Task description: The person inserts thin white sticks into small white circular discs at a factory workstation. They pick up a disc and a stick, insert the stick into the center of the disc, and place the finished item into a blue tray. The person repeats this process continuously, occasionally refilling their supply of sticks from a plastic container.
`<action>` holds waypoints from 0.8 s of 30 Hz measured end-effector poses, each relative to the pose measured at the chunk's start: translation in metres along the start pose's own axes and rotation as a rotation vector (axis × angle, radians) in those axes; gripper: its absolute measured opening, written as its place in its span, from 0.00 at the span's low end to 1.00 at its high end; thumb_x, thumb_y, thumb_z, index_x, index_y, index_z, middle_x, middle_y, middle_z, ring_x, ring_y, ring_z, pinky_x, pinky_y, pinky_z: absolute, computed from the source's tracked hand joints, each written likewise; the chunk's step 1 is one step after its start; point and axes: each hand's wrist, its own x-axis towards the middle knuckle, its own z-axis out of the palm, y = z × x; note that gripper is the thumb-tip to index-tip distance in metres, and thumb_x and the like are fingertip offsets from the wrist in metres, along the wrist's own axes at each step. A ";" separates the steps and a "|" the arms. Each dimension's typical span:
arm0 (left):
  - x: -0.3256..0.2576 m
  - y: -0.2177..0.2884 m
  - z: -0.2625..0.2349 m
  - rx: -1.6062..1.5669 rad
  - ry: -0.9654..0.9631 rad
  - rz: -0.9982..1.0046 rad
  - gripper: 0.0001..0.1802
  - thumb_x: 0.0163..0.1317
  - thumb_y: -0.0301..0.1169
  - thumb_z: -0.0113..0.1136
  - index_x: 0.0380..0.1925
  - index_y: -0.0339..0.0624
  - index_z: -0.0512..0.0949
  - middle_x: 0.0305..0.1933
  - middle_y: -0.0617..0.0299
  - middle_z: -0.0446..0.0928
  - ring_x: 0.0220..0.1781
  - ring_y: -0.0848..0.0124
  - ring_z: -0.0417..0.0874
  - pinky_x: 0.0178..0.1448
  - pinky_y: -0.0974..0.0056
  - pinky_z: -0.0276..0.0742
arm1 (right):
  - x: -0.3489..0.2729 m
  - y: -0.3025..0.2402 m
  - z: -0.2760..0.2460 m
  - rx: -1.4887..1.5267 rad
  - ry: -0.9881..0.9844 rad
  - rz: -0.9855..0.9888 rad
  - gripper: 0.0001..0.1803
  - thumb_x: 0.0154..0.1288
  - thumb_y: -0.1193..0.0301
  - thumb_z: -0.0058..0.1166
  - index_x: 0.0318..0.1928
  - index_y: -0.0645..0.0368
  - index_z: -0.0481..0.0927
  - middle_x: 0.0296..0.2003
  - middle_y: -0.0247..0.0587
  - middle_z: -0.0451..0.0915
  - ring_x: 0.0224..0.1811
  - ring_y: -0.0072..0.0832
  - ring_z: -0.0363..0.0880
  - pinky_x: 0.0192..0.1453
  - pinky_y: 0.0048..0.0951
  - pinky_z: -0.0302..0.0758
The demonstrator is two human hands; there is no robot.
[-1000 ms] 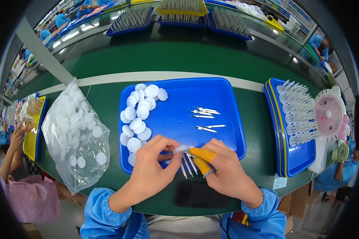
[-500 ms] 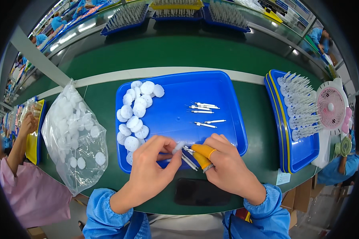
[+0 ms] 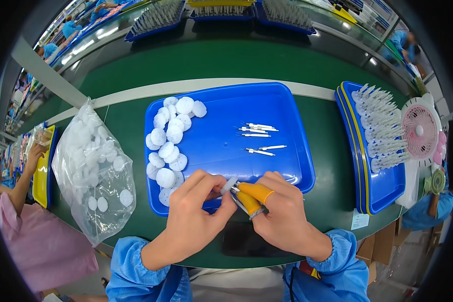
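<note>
- Left hand [image 3: 194, 214] pinches a white disc [image 3: 228, 185]; right hand [image 3: 282, 209] grips slim rods [image 3: 242, 204] beside it.
- Under and beyond the grip: blue tray [image 3: 221, 143], loose discs [image 3: 174, 132] left, sticks [image 3: 256, 130] right.
- Left: clear bag [image 3: 103, 221] of more discs [image 3: 88, 156].
- Right: stacked trays [image 3: 391, 189], topmost holding stick clusters [image 3: 380, 126].

So there's a pink-and-white fan [image 3: 419, 130] with a pink bow on its side over on the right, plus a small green fan [image 3: 437, 181] just below it, and a pale paper slip [image 3: 360, 219] plus some open cardboard boxes [image 3: 385, 245] down that way. Somebody in pink [image 3: 45, 241] sits at far left by a yellow tray [image 3: 43, 176], near a slanted grey post [image 3: 50, 73]. Also a dark phone-looking slab [image 3: 246, 239] lies near the table edge.
</note>
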 end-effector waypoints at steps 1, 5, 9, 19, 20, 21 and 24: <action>0.000 0.001 0.000 0.008 0.002 0.013 0.10 0.58 0.19 0.72 0.40 0.32 0.82 0.37 0.51 0.80 0.35 0.58 0.89 0.40 0.60 0.88 | -0.001 0.000 0.001 0.014 0.021 -0.003 0.12 0.38 0.86 0.61 0.31 0.72 0.82 0.33 0.49 0.77 0.37 0.47 0.75 0.41 0.46 0.71; -0.003 0.004 0.002 0.071 -0.012 0.037 0.12 0.59 0.19 0.71 0.42 0.31 0.81 0.36 0.51 0.80 0.34 0.56 0.89 0.39 0.60 0.87 | 0.001 -0.002 0.008 0.029 0.066 -0.013 0.13 0.38 0.87 0.60 0.31 0.73 0.82 0.33 0.49 0.77 0.36 0.47 0.75 0.39 0.46 0.71; -0.003 0.001 0.002 0.029 -0.016 0.019 0.14 0.64 0.20 0.71 0.49 0.31 0.81 0.40 0.50 0.82 0.40 0.57 0.92 0.44 0.60 0.90 | 0.001 0.001 0.010 0.031 0.095 0.029 0.17 0.41 0.87 0.61 0.38 0.71 0.86 0.33 0.48 0.78 0.37 0.46 0.75 0.40 0.44 0.71; 0.002 -0.002 -0.006 -0.478 0.038 -0.042 0.25 0.61 0.18 0.75 0.59 0.33 0.81 0.55 0.53 0.81 0.59 0.64 0.89 0.57 0.61 0.91 | 0.003 -0.008 -0.018 -0.070 0.124 -0.112 0.29 0.41 0.86 0.63 0.51 0.64 0.91 0.46 0.42 0.83 0.42 0.40 0.74 0.42 0.36 0.74; 0.001 -0.002 -0.007 -0.432 0.042 -0.027 0.26 0.60 0.18 0.75 0.59 0.34 0.81 0.55 0.53 0.81 0.58 0.64 0.89 0.57 0.61 0.91 | 0.004 -0.008 -0.020 -0.082 0.081 -0.133 0.30 0.40 0.85 0.63 0.51 0.64 0.91 0.47 0.42 0.83 0.43 0.40 0.74 0.43 0.36 0.74; 0.001 -0.001 -0.008 -0.386 0.046 -0.011 0.26 0.59 0.18 0.76 0.59 0.34 0.82 0.55 0.54 0.81 0.56 0.64 0.89 0.57 0.62 0.91 | 0.004 -0.010 -0.019 -0.079 0.097 -0.130 0.31 0.39 0.85 0.63 0.51 0.64 0.91 0.47 0.43 0.82 0.43 0.41 0.74 0.42 0.36 0.74; 0.001 0.000 -0.009 -0.293 0.038 0.006 0.28 0.55 0.18 0.78 0.58 0.36 0.83 0.54 0.54 0.81 0.53 0.65 0.89 0.56 0.62 0.92 | 0.004 -0.012 -0.016 -0.084 0.104 -0.140 0.31 0.37 0.84 0.63 0.51 0.65 0.91 0.48 0.44 0.82 0.45 0.42 0.73 0.41 0.36 0.74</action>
